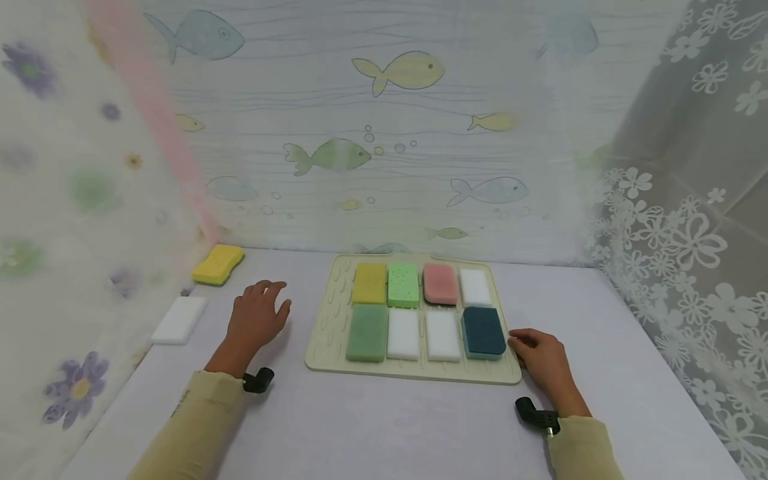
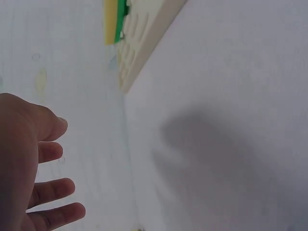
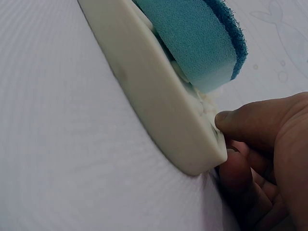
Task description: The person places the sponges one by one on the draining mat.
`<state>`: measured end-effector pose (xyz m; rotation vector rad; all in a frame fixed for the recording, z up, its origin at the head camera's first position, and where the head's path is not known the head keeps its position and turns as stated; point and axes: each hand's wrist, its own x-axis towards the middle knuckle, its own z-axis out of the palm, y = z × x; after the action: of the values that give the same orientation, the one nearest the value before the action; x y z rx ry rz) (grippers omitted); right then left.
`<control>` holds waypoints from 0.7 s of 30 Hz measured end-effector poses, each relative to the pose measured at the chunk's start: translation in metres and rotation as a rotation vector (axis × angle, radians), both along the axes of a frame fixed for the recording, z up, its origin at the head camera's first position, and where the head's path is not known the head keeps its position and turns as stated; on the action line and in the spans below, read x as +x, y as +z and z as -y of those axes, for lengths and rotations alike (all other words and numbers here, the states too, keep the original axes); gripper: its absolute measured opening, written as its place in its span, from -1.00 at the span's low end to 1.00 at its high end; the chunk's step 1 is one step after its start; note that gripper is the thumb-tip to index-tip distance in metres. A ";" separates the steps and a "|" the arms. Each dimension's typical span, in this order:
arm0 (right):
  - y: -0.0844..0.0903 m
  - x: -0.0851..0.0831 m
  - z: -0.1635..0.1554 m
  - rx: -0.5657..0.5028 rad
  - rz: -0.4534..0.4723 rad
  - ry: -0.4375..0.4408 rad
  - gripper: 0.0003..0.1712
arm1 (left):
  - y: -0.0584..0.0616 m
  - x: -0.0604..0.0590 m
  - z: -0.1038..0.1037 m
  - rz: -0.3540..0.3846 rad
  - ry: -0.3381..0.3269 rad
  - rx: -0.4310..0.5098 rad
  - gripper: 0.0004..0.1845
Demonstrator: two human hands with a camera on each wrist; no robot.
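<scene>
A cream tray (image 1: 327,333) on the table carries several sponges in two rows, among them a yellow one (image 1: 369,283), a pink one (image 1: 441,283) and a dark blue one (image 1: 483,331). My right hand (image 1: 540,360) is at the tray's front right corner. In the right wrist view its thumb lies on the tray rim (image 3: 149,96) and its fingers (image 3: 236,168) curl under the edge, just beside the blue sponge (image 3: 197,33). My left hand (image 1: 258,317) hovers left of the tray with spread fingers (image 2: 53,187), holding nothing. The tray's edge (image 2: 144,43) lies ahead of it.
A loose yellow sponge (image 1: 219,264) lies at the back left, and a white one (image 1: 179,320) nearer, left of my left hand. A fish-patterned sheet (image 1: 390,133) closes the back; a floral curtain (image 1: 72,233) hangs left and a lace one (image 1: 690,233) right. Bare tabletop (image 1: 384,427) lies before the tray.
</scene>
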<state>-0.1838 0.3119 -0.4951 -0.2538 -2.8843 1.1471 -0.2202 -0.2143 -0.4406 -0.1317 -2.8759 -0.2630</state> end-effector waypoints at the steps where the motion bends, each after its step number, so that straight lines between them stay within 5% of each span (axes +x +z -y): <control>1: 0.000 0.000 0.000 0.002 -0.003 0.001 -0.57 | 0.000 0.000 0.004 0.013 0.009 0.005 -0.53; 21: 0.003 0.002 0.000 -0.019 0.005 0.003 -0.58 | -0.004 0.008 0.076 0.155 0.197 0.056 -0.45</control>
<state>-0.1814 0.3120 -0.4917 -0.2536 -2.8801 1.1766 -0.2125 -0.2903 -0.4444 0.1897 -3.0023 -0.3290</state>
